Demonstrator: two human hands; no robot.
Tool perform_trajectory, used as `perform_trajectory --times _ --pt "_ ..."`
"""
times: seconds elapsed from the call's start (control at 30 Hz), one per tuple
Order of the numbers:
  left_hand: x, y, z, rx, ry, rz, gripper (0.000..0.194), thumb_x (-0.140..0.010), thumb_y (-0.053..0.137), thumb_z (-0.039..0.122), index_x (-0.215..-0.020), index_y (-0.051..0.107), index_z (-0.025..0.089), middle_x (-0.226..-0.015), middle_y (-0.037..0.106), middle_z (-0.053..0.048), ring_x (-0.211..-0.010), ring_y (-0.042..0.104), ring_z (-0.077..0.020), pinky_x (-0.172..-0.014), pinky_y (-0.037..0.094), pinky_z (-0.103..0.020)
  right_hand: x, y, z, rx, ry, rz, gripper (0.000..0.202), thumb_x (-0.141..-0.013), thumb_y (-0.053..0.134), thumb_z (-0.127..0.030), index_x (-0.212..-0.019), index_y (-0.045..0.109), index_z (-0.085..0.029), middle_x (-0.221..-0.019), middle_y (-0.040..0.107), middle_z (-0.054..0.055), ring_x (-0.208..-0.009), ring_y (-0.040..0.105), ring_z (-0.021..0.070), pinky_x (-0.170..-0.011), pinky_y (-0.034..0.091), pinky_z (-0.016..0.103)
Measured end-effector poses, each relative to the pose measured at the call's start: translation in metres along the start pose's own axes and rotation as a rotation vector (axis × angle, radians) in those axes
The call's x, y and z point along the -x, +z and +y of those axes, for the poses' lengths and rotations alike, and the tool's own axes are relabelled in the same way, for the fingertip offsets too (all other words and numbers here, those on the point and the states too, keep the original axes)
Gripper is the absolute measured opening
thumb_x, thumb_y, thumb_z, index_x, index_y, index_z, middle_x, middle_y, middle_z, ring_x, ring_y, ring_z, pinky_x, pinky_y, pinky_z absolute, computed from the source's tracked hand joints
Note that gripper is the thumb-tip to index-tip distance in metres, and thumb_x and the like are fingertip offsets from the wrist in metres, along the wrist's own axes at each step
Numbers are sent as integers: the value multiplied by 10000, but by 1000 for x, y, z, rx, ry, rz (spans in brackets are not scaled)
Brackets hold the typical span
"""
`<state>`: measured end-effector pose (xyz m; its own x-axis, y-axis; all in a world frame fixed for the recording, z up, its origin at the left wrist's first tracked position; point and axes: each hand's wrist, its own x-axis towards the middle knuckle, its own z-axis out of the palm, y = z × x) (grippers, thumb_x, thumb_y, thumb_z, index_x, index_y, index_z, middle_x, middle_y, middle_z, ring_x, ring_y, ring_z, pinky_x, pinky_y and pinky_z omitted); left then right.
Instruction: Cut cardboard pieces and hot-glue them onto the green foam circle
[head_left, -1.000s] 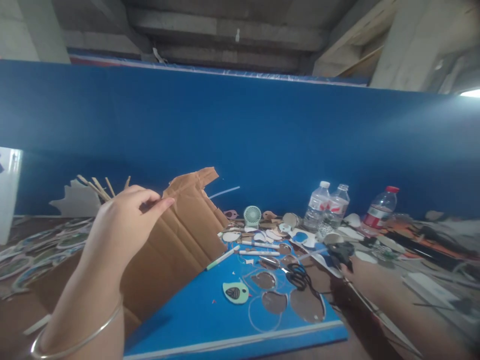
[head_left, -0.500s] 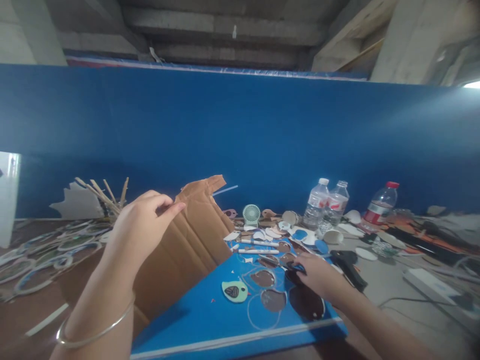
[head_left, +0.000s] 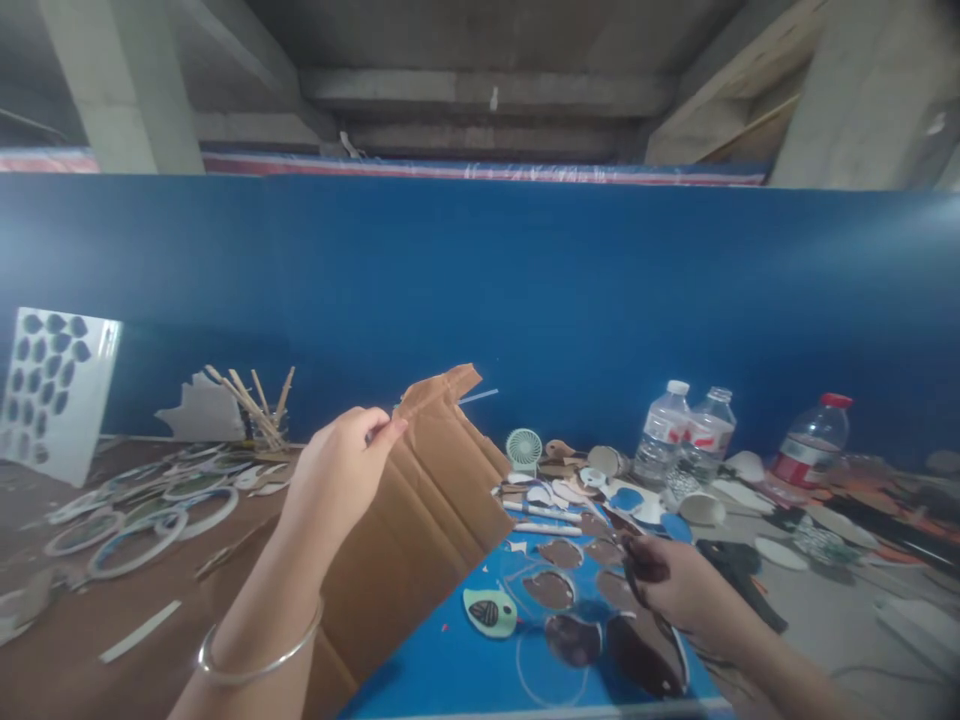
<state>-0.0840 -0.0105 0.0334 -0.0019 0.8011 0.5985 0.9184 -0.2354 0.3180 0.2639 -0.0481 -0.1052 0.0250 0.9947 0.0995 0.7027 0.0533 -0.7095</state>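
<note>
My left hand (head_left: 345, 470) pinches the upper left edge of a large brown cardboard sheet (head_left: 420, 520), which stands tilted over the left part of a blue board (head_left: 420, 670). My right hand (head_left: 675, 580) is closed around dark-handled scissors (head_left: 637, 565), blurred and partly hidden by the fingers, above the board's right side. Below the cardboard's right edge lies a light green bird cutout (head_left: 489, 612) with a dark striped wing. Leaf-like cut-out holes and white drawn outlines cover the board to the right of the bird.
White rings (head_left: 142, 545) lie on the left, near a jar of sticks (head_left: 270, 425). A small green fan (head_left: 523, 450) stands at the back. Plastic bottles (head_left: 664, 435) and a red-capped bottle (head_left: 814, 445) stand behind paper scraps. A black tool (head_left: 739, 575) lies at the right.
The view has shifted left and slightly up, revealing a white sheet with dark leaf shapes. My right hand has lifted and turned the scissors. The left hand keeps its hold on the cardboard.
</note>
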Motion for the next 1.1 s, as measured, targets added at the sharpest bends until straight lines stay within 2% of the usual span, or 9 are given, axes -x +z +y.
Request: perform_trajectory --times 0.17,0.27,0.43,0.47,0.5,0.6,0.7,0.87,1.1 --pt "0 11 6 28 37 -13 377 -820 368 496 -663 559 211 -562 529 12 -498 463 -146 -494 281 -241 6 31 -69 -662 -5 -67 296 -687 600 -434 -724 568 -142 -584 549 0 -524 505 122 -491 382 222" --pt "-1 19 10 58 70 -24 362 -822 380 480 -682 576 208 -607 558 -1 -548 500 -160 -517 311 -247 3 49 -108 -753 -30 -161 258 -622 674 -371 -687 596 -133 -477 471 -46 -411 390 74 -399 280 194" --pt "11 7 25 139 92 403 298 -747 549 382 -969 551 183 -991 560 -95 -897 517 -237 -724 383 -315 -12 60 -122 -823 -20 15 268 -631 673 -335 -514 548 -129 -443 511 -17 -419 399 82 -419 286 210" --pt "17 2 31 184 105 409 294 -741 557 377 -960 546 181 -979 563 -93 -898 514 -235 -726 386 -316 -16 60 -121 -880 -2 81 270 -632 676 -343 -525 545 -134 -452 522 -14 -426 408 88 -424 296 213" --pt "24 -3 37 260 114 278 221 -768 523 373 -886 558 189 -868 587 -60 -804 535 -203 -679 393 -291 -20 59 -119 -944 11 149 269 -630 681 -350 -538 543 -139 -461 529 -14 -433 417 92 -431 307 216" --pt "44 0 53 500 162 -456 284 -798 454 424 -700 590 195 -608 585 -1 -553 515 -139 -481 342 -223 -27 50 -121 -1103 -1 340 245 -631 684 -360 -593 561 -152 -517 563 -3 -489 475 117 -467 350 226" --pt "50 35 63 697 201 -955 313 -680 582 483 -664 606 171 -556 567 12 -474 484 -119 -437 311 -211 -27 36 -127 -1150 -40 407 240 -644 656 -378 -592 572 -159 -539 572 12 -501 493 133 -475 365 240" --pt "46 99 62 1200 13 -676 524 -602 499 684 -590 473 161 -460 371 49 -408 317 -80 -392 223 -209 -24 34 -121 -1180 -103 294 265 -646 648 -365 -521 532 -162 -475 524 -5 -459 457 119 -454 345 233" --pt "52 111 57 1242 -296 -320 427 -738 511 474 -463 454 152 -446 409 21 -441 366 -94 -437 304 -230 -29 46 -103 -1066 -81 -63 226 -654 677 -330 -708 566 -141 -613 596 9 -536 503 118 -521 382 226"
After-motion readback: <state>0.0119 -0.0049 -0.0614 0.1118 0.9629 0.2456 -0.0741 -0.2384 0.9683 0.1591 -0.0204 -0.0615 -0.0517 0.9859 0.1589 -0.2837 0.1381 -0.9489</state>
